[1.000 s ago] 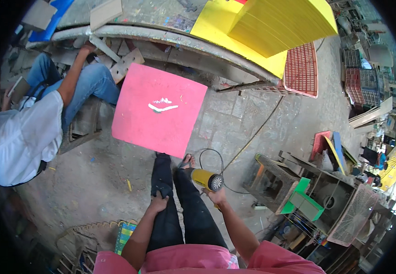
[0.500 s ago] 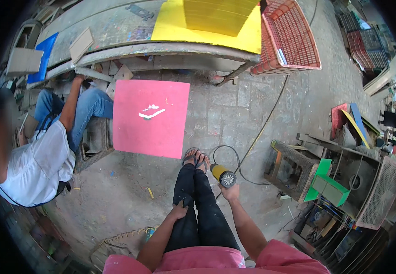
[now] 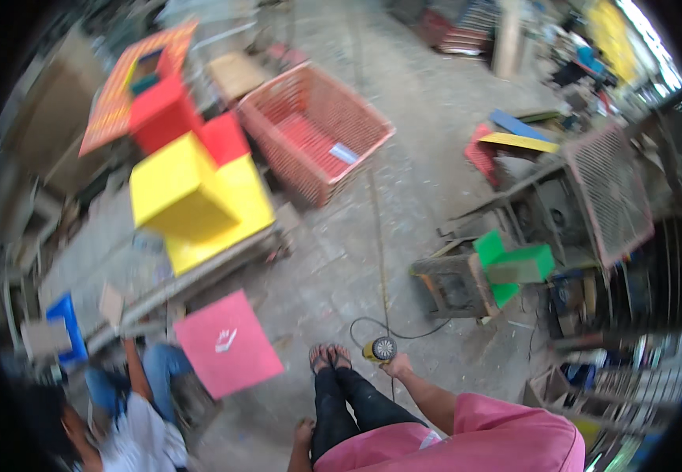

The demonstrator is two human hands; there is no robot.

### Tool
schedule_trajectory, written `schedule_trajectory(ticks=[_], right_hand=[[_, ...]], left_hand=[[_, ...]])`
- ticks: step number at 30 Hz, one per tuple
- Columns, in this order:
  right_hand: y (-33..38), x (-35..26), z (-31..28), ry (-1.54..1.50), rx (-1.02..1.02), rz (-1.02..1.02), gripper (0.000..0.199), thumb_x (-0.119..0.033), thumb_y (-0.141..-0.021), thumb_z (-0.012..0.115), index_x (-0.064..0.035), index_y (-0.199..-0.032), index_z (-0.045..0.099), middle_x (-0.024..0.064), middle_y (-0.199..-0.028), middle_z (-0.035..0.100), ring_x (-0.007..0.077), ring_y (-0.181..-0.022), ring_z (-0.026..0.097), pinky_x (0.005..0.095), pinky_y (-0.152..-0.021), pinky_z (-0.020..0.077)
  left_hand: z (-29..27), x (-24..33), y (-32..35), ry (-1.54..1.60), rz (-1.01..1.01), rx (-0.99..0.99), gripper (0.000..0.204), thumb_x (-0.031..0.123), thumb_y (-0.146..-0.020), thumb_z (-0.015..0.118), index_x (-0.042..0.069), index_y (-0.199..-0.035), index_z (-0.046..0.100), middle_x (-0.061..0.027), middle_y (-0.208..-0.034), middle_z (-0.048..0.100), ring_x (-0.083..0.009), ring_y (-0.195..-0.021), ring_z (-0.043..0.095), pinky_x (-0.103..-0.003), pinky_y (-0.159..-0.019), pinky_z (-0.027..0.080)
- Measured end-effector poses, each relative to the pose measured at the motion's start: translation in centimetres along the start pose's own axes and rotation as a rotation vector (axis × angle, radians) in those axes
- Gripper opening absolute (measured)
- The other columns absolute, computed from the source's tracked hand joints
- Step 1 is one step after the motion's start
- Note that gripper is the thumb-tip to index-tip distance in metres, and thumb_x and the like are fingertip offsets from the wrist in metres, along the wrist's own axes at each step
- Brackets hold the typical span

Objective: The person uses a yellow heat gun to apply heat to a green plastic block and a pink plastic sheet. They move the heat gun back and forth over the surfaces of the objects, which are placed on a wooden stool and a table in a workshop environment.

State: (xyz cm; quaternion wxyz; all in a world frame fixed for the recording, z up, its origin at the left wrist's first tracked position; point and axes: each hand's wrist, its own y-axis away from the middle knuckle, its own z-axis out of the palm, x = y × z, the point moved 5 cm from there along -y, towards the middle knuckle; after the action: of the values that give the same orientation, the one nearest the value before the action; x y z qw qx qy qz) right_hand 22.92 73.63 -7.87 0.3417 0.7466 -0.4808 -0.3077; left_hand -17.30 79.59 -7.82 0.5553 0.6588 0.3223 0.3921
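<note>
One yellow tool (image 3: 377,348) is at the lower centre of the frame, the right hand (image 3: 398,365) closed around it; the left hand (image 3: 304,431) is beside the dark trousers (image 3: 331,405), its grip impossible to tell. A pink panel (image 3: 228,344) shows lower left.

Grey bench (image 3: 97,252) under 1 flat yellow board (image 3: 250,216)

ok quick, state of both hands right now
Left hand: beside the dark trousers, nothing seen in it; open or closed cannot be told.
Right hand: closed, holding the yellow power tool.
</note>
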Motion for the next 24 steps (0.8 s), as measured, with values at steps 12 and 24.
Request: schedule_trajectory(ticks=[12,24], right_hand=[[10.6,3.8,-22.2,-0.552,0.022,-0.104,0.030,-0.027,-0.065,0.075,-0.0067,-0.086,0.073,0.0060,-0.073,0.070,0.0169,-0.065,0.067,0.0300,-0.062,0.0531],[11.1,4.4,-27.6,-1.068,0.473,0.049,0.034,-0.027,-0.068,0.080,-0.0073,-0.095,0.070,0.0071,-0.073,0.069,0.0162,-0.063,0.067,0.0316,-0.062,0.0533]], left_hand=[[2.9,19.6,2.7,-0.283,0.225,0.078,0.036,0.026,-0.085,0.053,-0.005,-0.100,0.062,-0.0151,-0.094,0.062,-0.0254,-0.088,0.059,-0.038,-0.079,0.047],[16.6,49.6,3.8,-0.462,0.552,-0.121,0.035,0.032,-0.089,0.052,0.002,-0.101,0.065,-0.0106,-0.087,0.064,-0.0195,-0.078,0.060,-0.033,-0.070,0.047]])
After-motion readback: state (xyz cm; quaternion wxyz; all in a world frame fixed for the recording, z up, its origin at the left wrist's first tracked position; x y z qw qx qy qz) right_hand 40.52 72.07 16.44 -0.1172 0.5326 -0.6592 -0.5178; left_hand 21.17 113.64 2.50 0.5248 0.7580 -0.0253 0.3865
